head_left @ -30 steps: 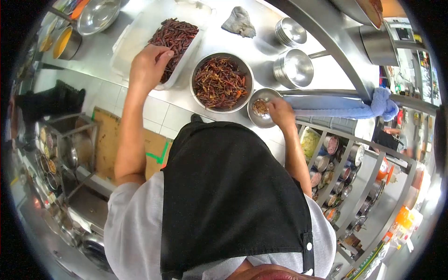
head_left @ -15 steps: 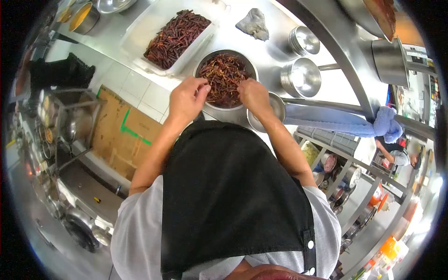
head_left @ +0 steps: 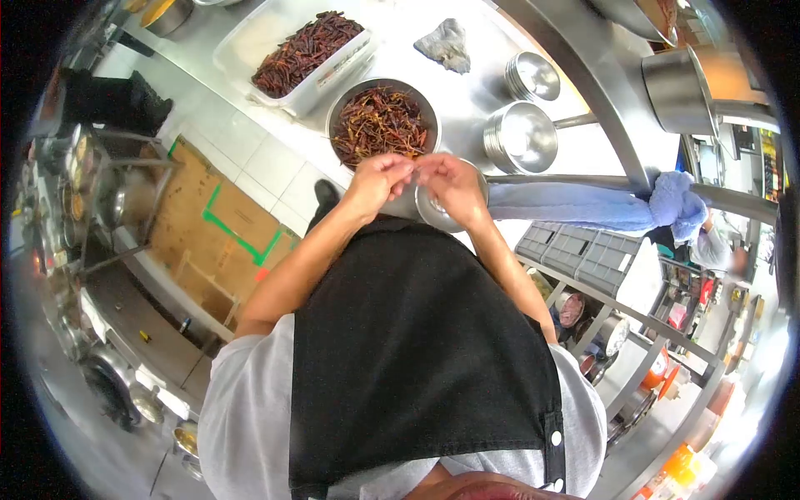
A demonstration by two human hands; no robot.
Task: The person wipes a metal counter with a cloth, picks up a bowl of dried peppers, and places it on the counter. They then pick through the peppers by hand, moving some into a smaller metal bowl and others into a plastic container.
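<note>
A round metal bowl (head_left: 335,107) holds dark red dried chillies (head_left: 379,121), many with pale yellowish stems. At its near rim, my left hand (head_left: 377,187) is closed, thumb and fingers pinched together. My right hand (head_left: 454,188) meets it fingertip to fingertip, its fingers also pinched. Whatever lies between the fingertips is too small to make out. Under my right hand sits a smaller metal bowl (head_left: 432,212), partly covered by the hand. Behind to the left, a clear plastic tub (head_left: 236,52) contains a heap of darker dried chillies (head_left: 304,52).
A crumpled grey cloth (head_left: 446,46) lies on the steel counter. Stacked metal bowls (head_left: 521,137) stand at the right, beside a steel post (head_left: 583,79). A blue towel (head_left: 575,207) is knotted around the rail. Another person (head_left: 712,248) is at far right.
Both hands have left the chillies and come together at the bowl's near edge, my left moving right and down. The view has shifted slightly, so the counter things appear further left.
</note>
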